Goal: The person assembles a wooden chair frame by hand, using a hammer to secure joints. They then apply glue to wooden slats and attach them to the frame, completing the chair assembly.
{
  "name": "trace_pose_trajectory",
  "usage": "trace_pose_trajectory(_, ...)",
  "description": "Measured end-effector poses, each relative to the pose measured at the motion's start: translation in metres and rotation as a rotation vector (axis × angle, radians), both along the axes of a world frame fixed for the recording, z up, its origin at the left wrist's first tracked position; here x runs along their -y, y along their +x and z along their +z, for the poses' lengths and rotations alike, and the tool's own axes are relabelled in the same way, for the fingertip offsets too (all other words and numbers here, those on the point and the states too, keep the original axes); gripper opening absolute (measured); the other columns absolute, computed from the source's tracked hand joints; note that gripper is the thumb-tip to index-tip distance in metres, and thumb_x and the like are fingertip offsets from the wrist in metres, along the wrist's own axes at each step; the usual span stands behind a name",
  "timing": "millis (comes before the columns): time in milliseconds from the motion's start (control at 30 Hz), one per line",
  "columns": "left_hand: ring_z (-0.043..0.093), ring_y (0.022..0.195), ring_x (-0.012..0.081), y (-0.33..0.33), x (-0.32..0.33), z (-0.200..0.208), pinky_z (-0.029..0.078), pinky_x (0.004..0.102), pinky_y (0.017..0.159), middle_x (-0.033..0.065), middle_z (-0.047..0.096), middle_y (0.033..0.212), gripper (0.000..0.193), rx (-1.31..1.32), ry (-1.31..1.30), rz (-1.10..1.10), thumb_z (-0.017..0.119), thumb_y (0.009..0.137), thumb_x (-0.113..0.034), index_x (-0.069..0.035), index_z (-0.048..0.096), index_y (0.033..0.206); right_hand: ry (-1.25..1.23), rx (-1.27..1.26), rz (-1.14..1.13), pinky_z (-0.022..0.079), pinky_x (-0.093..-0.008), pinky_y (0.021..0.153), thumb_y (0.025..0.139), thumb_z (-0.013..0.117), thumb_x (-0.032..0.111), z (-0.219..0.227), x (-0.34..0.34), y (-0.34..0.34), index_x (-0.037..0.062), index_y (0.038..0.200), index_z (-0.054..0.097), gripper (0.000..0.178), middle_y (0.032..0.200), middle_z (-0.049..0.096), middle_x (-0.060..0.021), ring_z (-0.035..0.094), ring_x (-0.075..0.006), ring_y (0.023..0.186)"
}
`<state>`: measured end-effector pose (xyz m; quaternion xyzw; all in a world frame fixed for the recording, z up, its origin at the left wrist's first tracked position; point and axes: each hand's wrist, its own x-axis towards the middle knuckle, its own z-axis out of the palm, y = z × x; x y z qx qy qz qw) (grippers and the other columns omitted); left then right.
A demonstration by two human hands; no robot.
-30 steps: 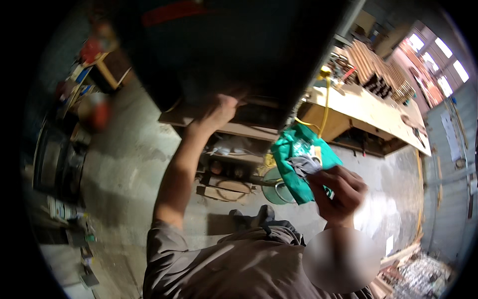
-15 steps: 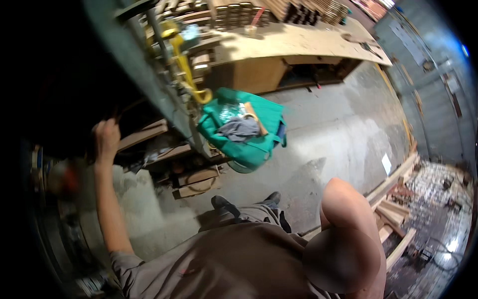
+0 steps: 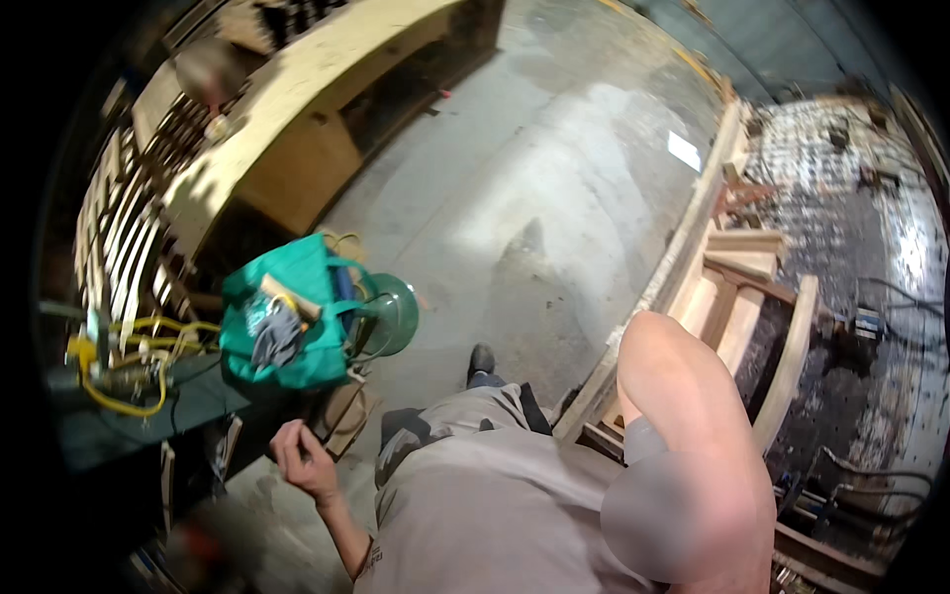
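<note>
My left hand (image 3: 305, 461) hangs low at my left side, its fingers curled in, with nothing visible in them. Just beyond it are a brown wooden piece (image 3: 348, 418) and a green cloth bag (image 3: 315, 366). A crumpled grey cloth (image 3: 281, 339) and a roll-like tan piece (image 3: 289, 296) lie on top of the bag. My right arm (image 3: 683, 396) is raised and bent, elbow forward. The right hand itself does not show; a blurred patch covers part of that arm.
A large clear green bottle (image 3: 392, 315) stands beside the bag. Beyond is a long pale-topped workbench (image 3: 287, 109) with stacked wood strips (image 3: 124, 223). Yellow straps (image 3: 148, 396) lie at left. To my right, a timber rail (image 3: 683, 243) and boards (image 3: 737, 317) border a worn dark platform (image 3: 841, 257).
My view has turned right, so bench and bag now sit further left. My left hand has come back from the dark machine area, closer to my body. My right arm stays bent.
</note>
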<state>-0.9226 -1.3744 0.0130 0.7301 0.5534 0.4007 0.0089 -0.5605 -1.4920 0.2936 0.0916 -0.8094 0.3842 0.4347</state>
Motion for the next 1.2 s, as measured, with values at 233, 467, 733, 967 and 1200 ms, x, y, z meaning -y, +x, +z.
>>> trace_pose_trajectory(233,0.066,0.083,0.0243,0.144,-0.07,-0.052,0.052,0.0309,0.071,0.0131,0.067,0.095,0.011,0.077,-0.351,-0.416,0.064,0.087,0.008,0.002,0.066,0.096,0.085,-0.016,-0.122,0.049,-0.0326,0.053,0.09,0.054,0.027,-0.011,-0.007,0.103,0.0146,0.09,0.068,0.019,0.077,0.067,-0.0017,0.065,-0.0158,0.066)
trace_pose_trajectory(467,0.066,0.079,0.0212,0.239,-0.151,-0.099,0.053,0.0296,0.071,0.0109,0.069,0.092,0.011,0.066,-0.697,-0.561,0.064,0.085,0.005,0.002,0.069,0.095,-0.035,-0.04,-0.278,0.047,-0.0341,0.053,0.091,0.058,0.028,-0.029,-0.054,0.168,0.0137,0.082,0.062,0.018,0.072,0.064,-0.0013,0.063,-0.0187,0.063)
trace_pose_trajectory(733,0.068,0.075,0.0222,0.357,-0.34,-0.154,0.055,0.0323,0.07,0.0138,0.071,0.09,0.013,0.005,-0.732,-0.801,0.065,0.086,0.002,0.002,0.07,0.098,-0.194,-0.02,-0.487,0.043,-0.0347,0.049,0.094,0.067,0.031,-0.111,-0.196,0.293,0.0101,0.067,0.052,0.037,0.065,0.056,-0.0033,0.056,-0.021,0.055)
trace_pose_trajectory(967,0.07,0.08,0.0172,0.509,-0.472,-0.168,0.055,0.0297,0.072,0.012,0.073,0.09,0.014,-0.043,-0.901,-0.962,0.065,0.09,-0.003,0.001,0.072,0.101,-1.455,0.262,-2.143,0.046,-0.0403,0.059,0.079,0.071,0.03,-0.441,-0.215,0.367,0.0006,0.072,0.058,0.033,0.065,0.06,-0.0132,0.058,-0.0224,0.06)
trace_pose_trajectory(1200,0.071,0.081,0.0173,0.71,-0.544,-0.208,0.055,0.0306,0.074,0.0133,0.074,0.09,0.018,-0.283,-0.936,-1.192,0.067,0.09,-0.007,0.001,0.072,0.104,-2.236,0.045,-2.07,0.052,-0.0379,0.057,0.083,0.072,0.033,-0.556,-0.163,0.386,0.0025,0.073,0.069,0.032,0.062,0.067,-0.0111,0.062,-0.0205,0.052)
